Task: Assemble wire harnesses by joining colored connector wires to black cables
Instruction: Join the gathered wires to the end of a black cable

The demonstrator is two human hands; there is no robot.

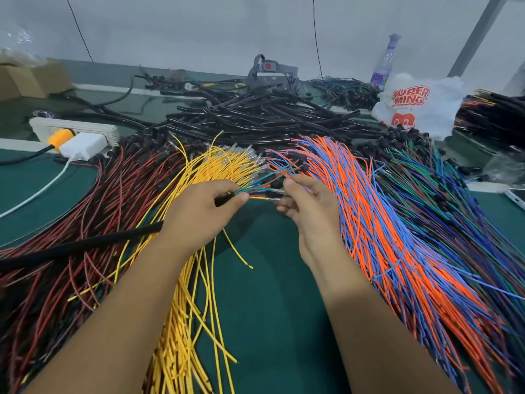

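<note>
My left hand (199, 214) grips the end of a black cable (85, 245) that runs off to the lower left, with several thin coloured leads (261, 182) fanning out of it toward the right. My right hand (309, 211) is at the lead tips, its fingers curled and pinching one metal-tipped wire end (277, 191). Loose wire bundles lie around the hands: yellow wires (199, 172), red and black wires (93, 211), orange and blue wires (377, 223), green and blue wires (443, 200). A heap of black cables (255, 115) lies behind.
The wires lie on a green table mat (264, 308). A white power strip (74, 129) with an orange plug and white charger sits at the left. A printed plastic bag (417, 106) and a bottle (386, 61) stand back right, a cardboard box (28, 78) back left, a phone (515, 196) at the right edge.
</note>
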